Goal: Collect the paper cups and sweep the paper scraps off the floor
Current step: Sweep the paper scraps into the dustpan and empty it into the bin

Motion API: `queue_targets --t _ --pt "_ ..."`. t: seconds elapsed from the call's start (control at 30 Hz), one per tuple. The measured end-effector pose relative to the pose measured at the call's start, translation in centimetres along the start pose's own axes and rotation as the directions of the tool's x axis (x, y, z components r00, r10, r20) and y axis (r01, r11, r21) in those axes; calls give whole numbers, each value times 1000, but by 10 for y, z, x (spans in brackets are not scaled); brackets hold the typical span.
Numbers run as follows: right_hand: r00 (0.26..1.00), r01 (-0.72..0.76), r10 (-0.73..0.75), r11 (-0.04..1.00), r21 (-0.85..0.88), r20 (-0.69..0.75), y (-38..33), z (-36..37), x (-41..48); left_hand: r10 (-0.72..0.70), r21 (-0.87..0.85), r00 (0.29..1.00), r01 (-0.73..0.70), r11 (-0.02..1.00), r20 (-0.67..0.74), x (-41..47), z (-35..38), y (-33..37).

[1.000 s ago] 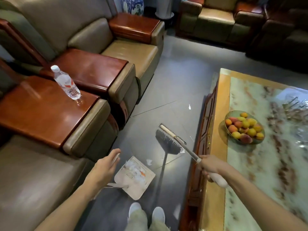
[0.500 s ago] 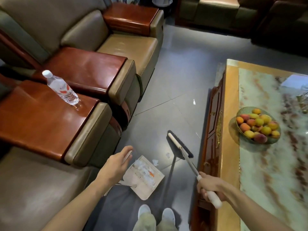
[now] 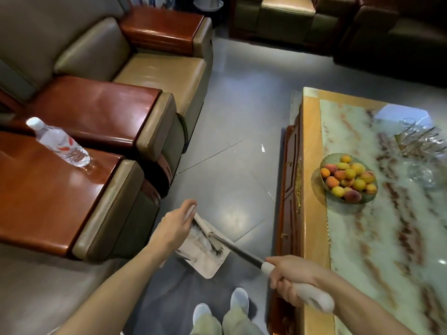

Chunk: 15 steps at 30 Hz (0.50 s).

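Observation:
My left hand (image 3: 173, 226) grips the upright handle of a beige dustpan (image 3: 205, 259) that stands on the grey floor in front of my feet. White paper scraps (image 3: 197, 235) lie in the pan. My right hand (image 3: 290, 278) grips the white grip of a broom (image 3: 242, 250) whose head (image 3: 206, 232) lies across the pan's mouth, over the scraps. One small white scrap (image 3: 263, 148) lies farther off on the floor, beside the coffee table. No paper cup is in view.
Leather armchairs with wooden armrests (image 3: 48, 189) line the left; a water bottle (image 3: 60, 143) stands on one. A marble-topped coffee table (image 3: 312, 165) on the right holds a fruit bowl (image 3: 348, 180) and glassware (image 3: 420, 146). More sofas (image 3: 290, 18) stand at the back.
The broom head has swept back from the open floor into the dustpan. The scraps that lay in front of the pan are gone from the floor. My left hand keeps its hold.

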State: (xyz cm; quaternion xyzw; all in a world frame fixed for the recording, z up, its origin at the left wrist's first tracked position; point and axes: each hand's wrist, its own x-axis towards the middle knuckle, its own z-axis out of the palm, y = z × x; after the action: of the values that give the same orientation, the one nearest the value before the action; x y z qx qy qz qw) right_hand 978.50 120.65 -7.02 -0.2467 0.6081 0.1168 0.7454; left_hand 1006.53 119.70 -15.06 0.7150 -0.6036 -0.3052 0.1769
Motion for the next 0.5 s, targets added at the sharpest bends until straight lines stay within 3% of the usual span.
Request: queue_targets --t 0.2,0.5 --pt "998 33 -34 999 -23 -48 -52 -62 -11 29 -45 999 -30 999 -39 58 -5 21" --pt "977 158 -165 986 -58 -132 -206 -193 -5 29 -40 993 -34 999 -112 218 -7 81"
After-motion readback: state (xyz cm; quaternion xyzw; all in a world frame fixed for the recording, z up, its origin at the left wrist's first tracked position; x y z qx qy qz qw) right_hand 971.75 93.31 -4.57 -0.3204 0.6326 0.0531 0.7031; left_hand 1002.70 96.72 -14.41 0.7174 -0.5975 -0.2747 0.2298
